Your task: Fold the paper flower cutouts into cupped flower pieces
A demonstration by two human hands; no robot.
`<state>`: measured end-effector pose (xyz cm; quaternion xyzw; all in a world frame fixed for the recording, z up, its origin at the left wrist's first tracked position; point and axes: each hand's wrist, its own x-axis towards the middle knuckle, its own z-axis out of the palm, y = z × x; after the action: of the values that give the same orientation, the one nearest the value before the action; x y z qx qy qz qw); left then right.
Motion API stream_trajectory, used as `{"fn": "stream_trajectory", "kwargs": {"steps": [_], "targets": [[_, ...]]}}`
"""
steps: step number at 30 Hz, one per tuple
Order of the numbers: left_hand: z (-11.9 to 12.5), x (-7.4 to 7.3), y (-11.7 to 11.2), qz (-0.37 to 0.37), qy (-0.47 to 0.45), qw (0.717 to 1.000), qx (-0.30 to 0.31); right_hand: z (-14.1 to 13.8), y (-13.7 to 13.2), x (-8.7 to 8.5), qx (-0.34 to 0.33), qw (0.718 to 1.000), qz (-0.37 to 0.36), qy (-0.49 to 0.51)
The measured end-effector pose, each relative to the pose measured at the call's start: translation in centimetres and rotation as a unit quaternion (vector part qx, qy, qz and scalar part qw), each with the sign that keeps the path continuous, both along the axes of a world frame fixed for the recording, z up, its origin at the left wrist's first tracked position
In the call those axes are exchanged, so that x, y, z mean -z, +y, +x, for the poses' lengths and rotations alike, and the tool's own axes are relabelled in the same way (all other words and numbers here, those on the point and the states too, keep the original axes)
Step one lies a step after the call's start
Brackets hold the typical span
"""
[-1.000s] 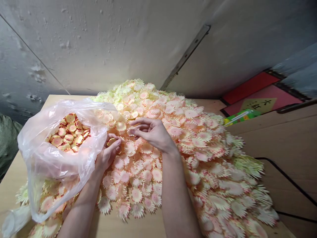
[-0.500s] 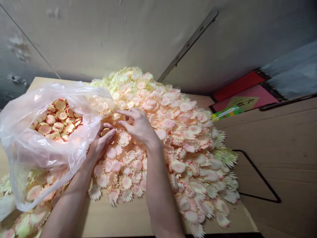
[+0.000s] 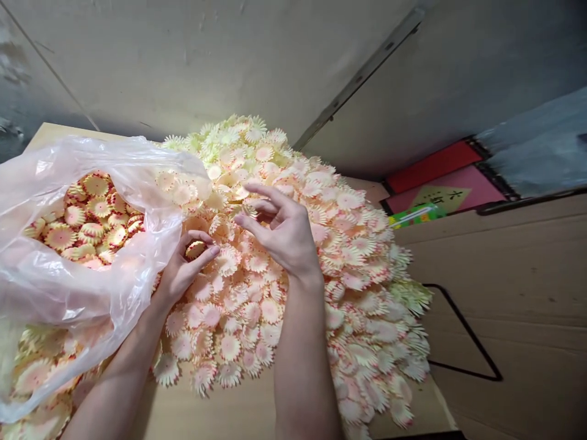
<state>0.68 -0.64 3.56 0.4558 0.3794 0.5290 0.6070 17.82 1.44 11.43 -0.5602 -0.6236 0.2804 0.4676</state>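
Note:
My left hand [image 3: 186, 266] is curled beside the plastic bag, its thumb and fingers around a small cupped flower disc [image 3: 195, 249] with a red-tipped, toothed edge. The fingers partly hide this disc, and I cannot tell whether it is one layer or a stack. My right hand [image 3: 287, 229] hovers over the heap of pale pink and cream flower discs [image 3: 257, 263], thumb and index finger apart. Pale petals show in the gap between them and seem to belong to the heap behind.
At the left, an open translucent plastic bag [image 3: 123, 299] contains cupped, red-edged flower discs [image 3: 92, 220]. More discs lie below it on the wooden tabletop [image 3: 215, 412]. A grey wall [image 3: 206, 61] stands behind. To the right are cardboard [image 3: 527, 293], a black bent rod [image 3: 472, 333] and red-pink packets [image 3: 444, 189].
My right hand has moved right, away from my left hand, with its fingers still apart. My left hand keeps its curled hold on the disc. The camera view has shifted slightly.

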Motion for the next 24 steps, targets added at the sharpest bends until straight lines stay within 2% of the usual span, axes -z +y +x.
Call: {"fn": "stream_trajectory", "kwargs": {"steps": [4,8,11,14,16,19,24], "targets": [[0.2,-0.1,0.0,0.007,0.022,1.0,0.012,0.4,0.0,0.4,-0.035,0.999,-0.036,-0.006],[0.4,0.6,-0.3,0.04,0.074,0.996,0.039,0.1,-0.4,0.0,-0.047,0.997,-0.069,0.0],[0.4,0.9,-0.3,0.045,0.086,0.994,0.054,-0.2,-0.5,-0.3,-0.015,0.999,-0.044,0.014],[0.3,0.7,-0.3,0.052,0.087,0.994,0.044,-0.2,-0.4,-0.5,0.012,0.999,-0.023,0.032],[0.1,0.3,-0.2,0.056,0.087,0.994,0.03,0.0,-0.4,-0.6,-0.029,0.997,-0.058,0.05],[-0.1,0.0,-0.2,0.021,0.073,0.997,0.004,0.4,-0.5,-0.6,-0.1,0.986,-0.121,0.059],[-0.4,0.1,-0.2,-0.026,0.05,0.998,-0.01,0.2,-0.3,-0.4,-0.143,0.977,-0.153,0.04]]}}
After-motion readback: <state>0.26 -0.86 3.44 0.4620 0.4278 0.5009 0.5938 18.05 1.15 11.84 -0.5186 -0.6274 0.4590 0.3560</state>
